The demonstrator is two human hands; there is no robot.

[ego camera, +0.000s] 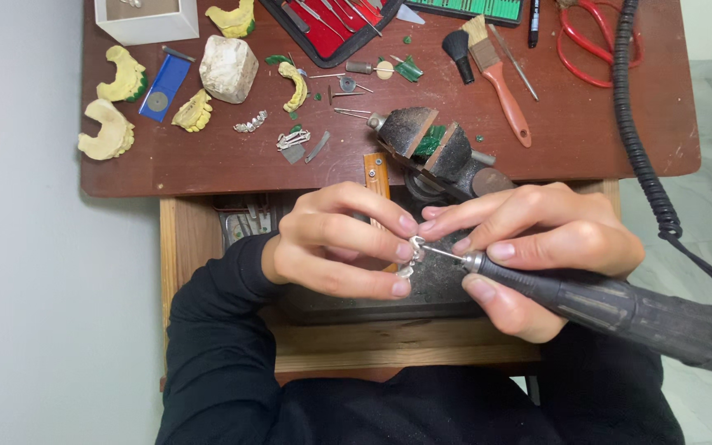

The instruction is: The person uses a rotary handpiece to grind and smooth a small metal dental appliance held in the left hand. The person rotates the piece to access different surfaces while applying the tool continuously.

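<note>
My left hand pinches a small silver metal dental piece between thumb and fingertips over an open wooden drawer. My right hand grips a dark grey rotary handpiece, whose thin bit touches the metal piece. The handpiece's black coiled cable runs up across the brown desk. Both hands meet fingertip to fingertip just in front of a small dark bench vise holding something green.
Several yellow dental casts and a white plaster block lie at the desk's left. Silver metal pieces, an orange-handled brush, a black brush, red scissors and a red-lined tool case sit farther back.
</note>
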